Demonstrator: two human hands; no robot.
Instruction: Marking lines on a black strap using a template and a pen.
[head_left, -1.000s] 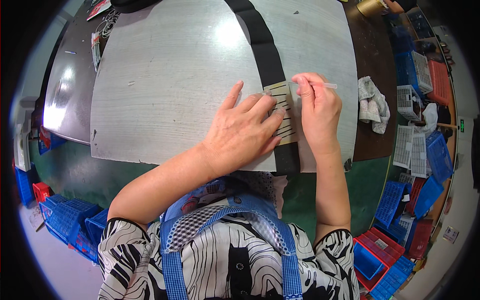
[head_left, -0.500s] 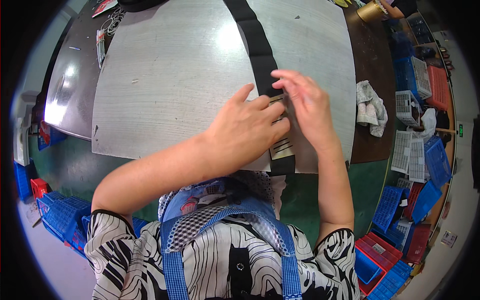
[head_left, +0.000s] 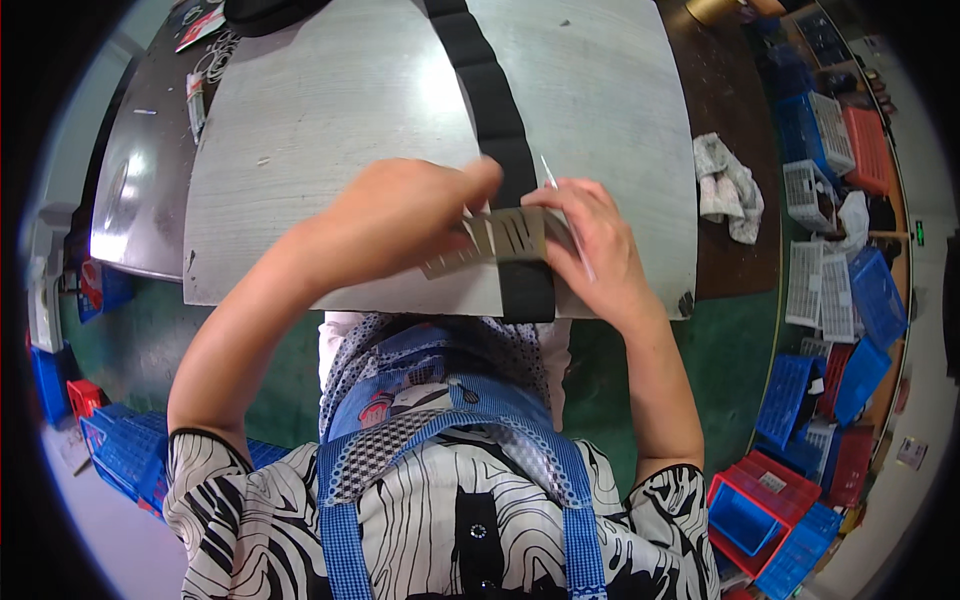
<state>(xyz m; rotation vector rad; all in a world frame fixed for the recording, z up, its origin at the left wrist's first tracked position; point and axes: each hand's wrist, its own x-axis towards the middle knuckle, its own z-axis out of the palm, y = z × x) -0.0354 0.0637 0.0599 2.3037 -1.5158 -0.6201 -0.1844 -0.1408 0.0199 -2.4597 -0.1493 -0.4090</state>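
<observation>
A long black strap (head_left: 490, 95) runs across the board from the far edge to the near one. Over its near end lies a beige slotted template (head_left: 518, 236), whose left flap is raised and tilted off the strap. Closed around that flap is my left hand (head_left: 400, 215), blurred, its fingers partly hidden. My right hand (head_left: 600, 235) holds a thin whitish pen (head_left: 583, 245) slanting between its fingers. The same hand's index finger and thumb touch the template's right side. The strap's end shows below the template at the board's near edge.
The pale board (head_left: 340, 130) rests on a dark table (head_left: 735, 230). A crumpled cloth (head_left: 728, 190) lies at right, a black roll (head_left: 270, 12) and a bundle of sticks (head_left: 195, 105) at far left. Plastic baskets (head_left: 790, 400) stack at right, with more baskets (head_left: 125, 450) at lower left.
My left hand has moved left, and the template's left flap has lifted off the strap. My right hand has come down to the template's right side; a pen now shows in it.
</observation>
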